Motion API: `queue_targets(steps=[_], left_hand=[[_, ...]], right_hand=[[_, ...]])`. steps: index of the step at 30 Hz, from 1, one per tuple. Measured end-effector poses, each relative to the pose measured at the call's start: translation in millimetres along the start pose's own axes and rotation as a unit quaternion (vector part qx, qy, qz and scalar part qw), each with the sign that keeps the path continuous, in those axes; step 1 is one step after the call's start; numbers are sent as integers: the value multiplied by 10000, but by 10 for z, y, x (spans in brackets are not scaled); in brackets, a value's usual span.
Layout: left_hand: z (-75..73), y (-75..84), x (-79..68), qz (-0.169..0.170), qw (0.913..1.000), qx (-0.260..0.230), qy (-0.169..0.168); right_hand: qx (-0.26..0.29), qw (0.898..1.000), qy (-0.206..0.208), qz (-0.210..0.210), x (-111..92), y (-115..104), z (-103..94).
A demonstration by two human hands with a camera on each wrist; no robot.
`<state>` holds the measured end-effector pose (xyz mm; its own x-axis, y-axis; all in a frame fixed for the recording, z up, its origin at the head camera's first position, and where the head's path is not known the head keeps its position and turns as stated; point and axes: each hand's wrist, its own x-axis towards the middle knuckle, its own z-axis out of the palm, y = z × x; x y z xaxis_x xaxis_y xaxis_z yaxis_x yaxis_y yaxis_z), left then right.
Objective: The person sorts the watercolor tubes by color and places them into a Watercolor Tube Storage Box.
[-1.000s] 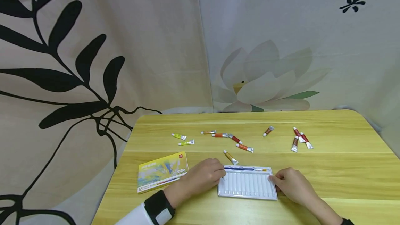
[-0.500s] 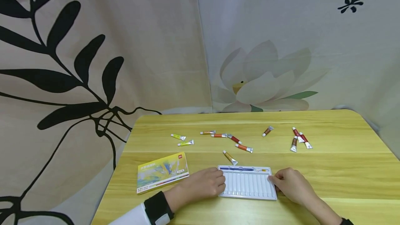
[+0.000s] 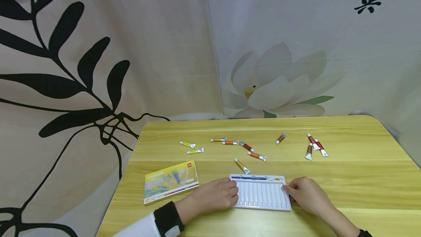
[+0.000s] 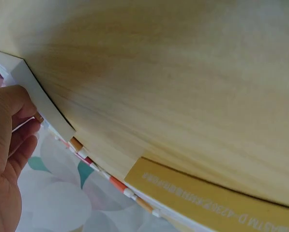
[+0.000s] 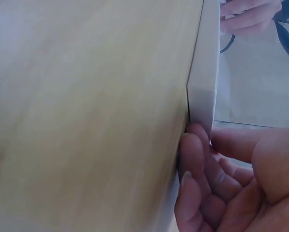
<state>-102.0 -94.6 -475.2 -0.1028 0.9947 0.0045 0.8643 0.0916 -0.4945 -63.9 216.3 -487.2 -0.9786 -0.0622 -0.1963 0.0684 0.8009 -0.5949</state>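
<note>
A white plastic tray (image 3: 260, 195) with a row of narrow grooves lies on the table, and a paintbrush (image 3: 254, 178) rests in its back slot. At the tray's right side my right hand (image 3: 306, 195) pinches the edge; the right wrist view shows its thumb above and fingers below the tray wall (image 5: 202, 92). My left hand (image 3: 213, 195) is bent over the left end, covering the grooves there. In the left wrist view, its fingers (image 4: 25, 140) lie close together by the tray wall (image 4: 42, 99), with a small brown spot near the tips; what they hold is unclear.
A yellow paint box (image 3: 171, 182) lies left of the tray. Behind stand scattered paint tubes: yellow-green ones (image 3: 195, 150), an ochre one (image 3: 241, 166) close to the tray, orange (image 3: 256, 155), brown (image 3: 281, 138) and dark red ones (image 3: 321, 148). A patterned curtain hangs behind the table.
My left hand has shifted slightly down along the tray's left end, toward the front, then slightly right over it. My right hand keeps its place at the right edge.
</note>
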Motion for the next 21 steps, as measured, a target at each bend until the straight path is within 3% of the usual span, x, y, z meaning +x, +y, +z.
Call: queue_targets(steps=[6, 9, 11, 13, 14, 16, 19, 21], left_hand=[[40, 31, -22, -356, 9984, -421, -88], [63, 45, -34, -709, 9943, -764, 211], [71, 56, -36, -1236, 9830, -1223, 588], [66, 81, -35, -2000, 9558, -1928, 958], [57, 94, -32, -2417, 9350, -2353, 1094], [32, 128, -23, -3191, 8834, -3207, 1217], [-20, 182, -7, -4064, 8029, -4260, 930], [-47, 212, 3, -4413, 7630, -4679, 636]], right_hand=[[29, 10000, 7, 6, 5, -3, 0], [19, 10000, -1, 16, 5, -2, 2], [9, 10000, -8, 10, 6, -1, 4], [7, 10000, -22, 3, 9, -1, 5], [4, 10000, -18, -4, 10, -1, 6], [-5, 10000, -15, 3, 12, 0, 5], [2, 10000, -15, 27, 10, 0, 3], [8, 10000, -23, 53, 7, 0, 2]])
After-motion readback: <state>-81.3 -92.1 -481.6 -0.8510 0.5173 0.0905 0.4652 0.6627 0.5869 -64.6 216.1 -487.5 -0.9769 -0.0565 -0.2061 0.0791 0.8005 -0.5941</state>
